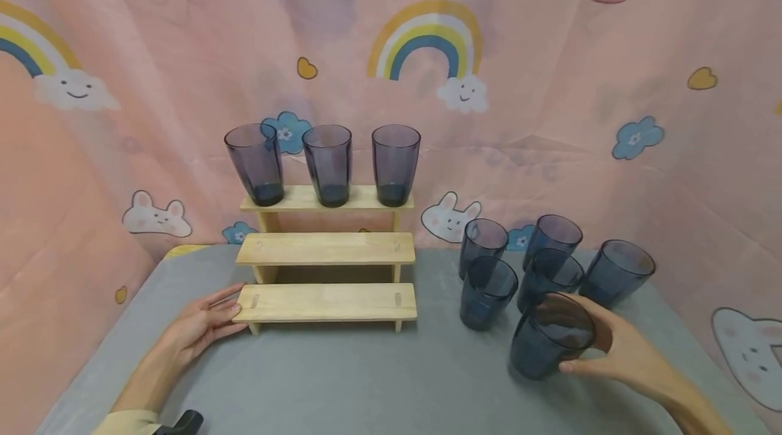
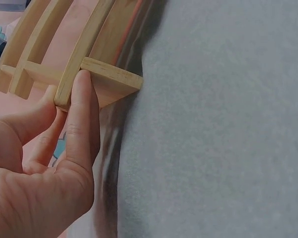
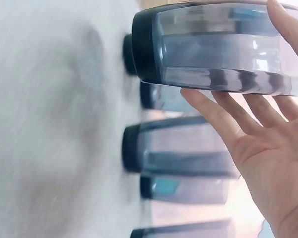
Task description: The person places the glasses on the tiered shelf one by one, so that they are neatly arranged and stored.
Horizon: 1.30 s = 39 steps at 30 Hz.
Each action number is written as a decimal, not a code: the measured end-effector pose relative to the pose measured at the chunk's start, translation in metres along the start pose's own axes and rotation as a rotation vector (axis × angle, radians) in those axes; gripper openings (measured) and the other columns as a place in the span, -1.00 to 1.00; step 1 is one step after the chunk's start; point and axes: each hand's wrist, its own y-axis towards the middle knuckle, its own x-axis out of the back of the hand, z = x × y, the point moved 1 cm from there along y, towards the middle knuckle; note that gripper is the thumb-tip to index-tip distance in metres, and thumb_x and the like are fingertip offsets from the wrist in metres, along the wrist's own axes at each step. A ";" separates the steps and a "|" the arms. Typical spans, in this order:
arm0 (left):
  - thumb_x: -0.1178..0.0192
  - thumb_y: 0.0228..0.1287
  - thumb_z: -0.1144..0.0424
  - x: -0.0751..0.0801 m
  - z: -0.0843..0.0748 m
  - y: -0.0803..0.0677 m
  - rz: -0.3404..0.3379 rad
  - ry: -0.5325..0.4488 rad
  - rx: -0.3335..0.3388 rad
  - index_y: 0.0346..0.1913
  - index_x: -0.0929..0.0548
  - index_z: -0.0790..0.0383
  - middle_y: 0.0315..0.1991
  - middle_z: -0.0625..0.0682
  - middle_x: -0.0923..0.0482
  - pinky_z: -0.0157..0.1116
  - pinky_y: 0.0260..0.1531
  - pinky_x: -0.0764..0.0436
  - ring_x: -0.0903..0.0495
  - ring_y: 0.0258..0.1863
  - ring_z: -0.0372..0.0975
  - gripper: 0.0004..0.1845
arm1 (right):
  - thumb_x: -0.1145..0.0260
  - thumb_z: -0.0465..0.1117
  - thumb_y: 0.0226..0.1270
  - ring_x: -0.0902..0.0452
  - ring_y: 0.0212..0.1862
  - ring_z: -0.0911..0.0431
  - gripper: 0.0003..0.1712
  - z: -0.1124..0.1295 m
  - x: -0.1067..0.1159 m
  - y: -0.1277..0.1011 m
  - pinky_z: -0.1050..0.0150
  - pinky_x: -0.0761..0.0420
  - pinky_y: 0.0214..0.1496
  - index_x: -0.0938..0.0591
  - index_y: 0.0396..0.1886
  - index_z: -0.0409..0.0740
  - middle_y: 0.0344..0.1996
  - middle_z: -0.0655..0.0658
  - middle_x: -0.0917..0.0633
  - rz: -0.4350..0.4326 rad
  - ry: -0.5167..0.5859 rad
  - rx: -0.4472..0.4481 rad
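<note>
The right hand point(image 1: 620, 347) grips the nearest glass point(image 1: 533, 348) between fingers and thumb; the left hand point(image 1: 197, 326) (likewise) pinches a wooden stand point(image 1: 330, 302).

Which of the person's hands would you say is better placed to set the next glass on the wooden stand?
Probably the right hand: it holds a glass, near the five others on the table. The left hand touches the wooden stand's lowest shelf, away from those glasses.

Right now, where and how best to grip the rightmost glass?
Probably the upper wall of the rightmost glass, from the right: it stands upright, widens toward its rim, and another glass crowds its left; the right hand sits in front.
</note>
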 end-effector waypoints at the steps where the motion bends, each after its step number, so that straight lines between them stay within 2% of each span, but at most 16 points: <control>1: -0.09 0.44 0.43 0.001 0.000 0.000 0.004 0.003 -0.001 0.54 0.14 0.38 0.44 0.45 0.06 -0.16 0.07 -0.63 -0.62 -0.03 -0.24 -0.21 | -0.34 -0.57 0.18 -0.46 0.21 0.35 -0.05 0.003 -0.002 0.002 0.03 -0.74 -0.24 -0.11 0.51 -0.29 0.28 0.23 -0.47 -0.001 0.004 0.007; 6: -0.11 0.43 0.42 0.000 -0.001 -0.001 -0.013 0.006 0.011 0.55 0.13 0.36 0.46 0.47 0.14 -0.14 0.08 -0.62 -0.62 -0.02 -0.23 -0.20 | -0.40 -0.54 0.13 -0.46 0.22 0.29 -0.05 0.018 -0.011 0.017 0.14 -0.73 -0.12 -0.17 0.49 -0.26 0.28 0.08 -0.49 -0.036 -0.042 0.049; 11: -0.15 0.41 0.40 -0.002 -0.003 -0.001 -0.020 0.005 0.010 0.54 0.13 0.37 0.44 0.44 0.04 -0.13 0.09 -0.61 -0.62 -0.02 -0.22 -0.17 | -0.44 -0.54 0.09 -0.47 0.22 0.28 -0.02 0.034 -0.021 0.034 0.18 -0.72 -0.09 -0.20 0.49 -0.20 0.28 0.08 -0.49 -0.070 -0.075 0.096; 14: -0.17 0.39 0.40 -0.002 -0.003 -0.002 -0.024 0.003 0.013 0.54 0.12 0.38 0.40 0.41 -0.06 -0.14 0.08 -0.62 -0.63 -0.04 -0.22 -0.16 | -0.47 -0.53 0.05 -0.47 0.22 0.30 0.01 0.042 -0.030 0.045 0.16 -0.73 -0.09 -0.21 0.50 -0.19 0.28 0.11 -0.49 -0.095 -0.062 0.106; 17: -0.17 0.39 0.40 -0.002 -0.003 -0.002 -0.018 0.004 0.020 0.54 0.14 0.38 0.35 0.36 -0.15 -0.14 0.07 -0.62 -0.63 -0.04 -0.22 -0.15 | -0.50 -0.50 0.02 -0.45 0.24 0.28 0.04 0.048 -0.038 0.056 0.16 -0.71 -0.02 -0.22 0.50 -0.17 0.29 0.05 -0.49 -0.116 -0.048 0.109; 21: -0.15 0.41 0.40 -0.001 -0.004 -0.002 -0.007 0.004 0.023 0.55 0.16 0.36 0.39 0.41 -0.06 -0.16 0.08 -0.62 -0.63 -0.04 -0.23 -0.15 | -0.52 -0.44 0.04 -0.47 0.23 0.25 0.02 0.055 -0.048 0.071 0.22 -0.69 0.01 -0.26 0.49 -0.08 0.27 -0.05 -0.52 -0.153 -0.052 0.104; 25: -0.14 0.42 0.40 -0.002 -0.004 -0.001 -0.003 -0.002 0.019 0.55 0.17 0.36 0.47 0.48 0.17 -0.16 0.09 -0.61 -0.62 -0.04 -0.24 -0.15 | -0.50 -0.48 0.04 -0.50 0.22 0.17 -0.01 0.059 -0.056 0.090 0.12 -0.72 -0.06 -0.28 0.48 -0.10 0.27 -0.19 -0.50 -0.151 -0.004 0.149; 28: -0.16 0.41 0.39 -0.002 -0.004 -0.001 -0.003 -0.012 0.019 0.55 0.17 0.36 0.48 0.48 0.22 -0.15 0.09 -0.61 -0.62 -0.03 -0.24 -0.14 | -0.48 -0.53 0.03 -0.49 0.24 0.09 -0.01 0.060 -0.063 0.106 0.04 -0.72 -0.07 -0.28 0.47 -0.16 0.29 -0.30 -0.46 -0.126 0.064 0.194; 33: -0.16 0.41 0.39 -0.001 -0.004 0.000 -0.003 -0.019 0.016 0.55 0.17 0.35 0.47 0.44 0.16 -0.15 0.09 -0.61 -0.62 -0.02 -0.23 -0.14 | -0.49 -0.49 0.05 -0.48 0.26 0.06 0.00 0.057 -0.074 0.129 0.13 -0.69 0.02 -0.25 0.49 -0.17 0.31 -0.30 -0.45 -0.119 0.136 0.193; 36: -0.16 0.40 0.40 0.000 -0.004 0.000 0.000 -0.024 0.015 0.55 0.17 0.35 0.47 0.43 0.13 -0.15 0.09 -0.61 -0.62 -0.02 -0.23 -0.13 | -0.47 -0.49 0.08 -0.46 0.28 0.07 -0.01 0.056 -0.080 0.141 0.24 -0.70 -0.03 -0.24 0.50 -0.16 0.32 -0.29 -0.44 -0.139 0.185 0.178; 39: -0.15 0.41 0.39 -0.001 -0.004 -0.001 0.007 -0.020 0.015 0.55 0.18 0.35 0.46 0.43 0.14 -0.15 0.10 -0.60 -0.62 -0.02 -0.23 -0.14 | -0.46 -0.49 0.09 -0.46 0.27 0.07 -0.03 0.055 -0.087 0.153 0.31 -0.66 -0.19 -0.25 0.50 -0.13 0.32 -0.29 -0.44 -0.174 0.229 0.170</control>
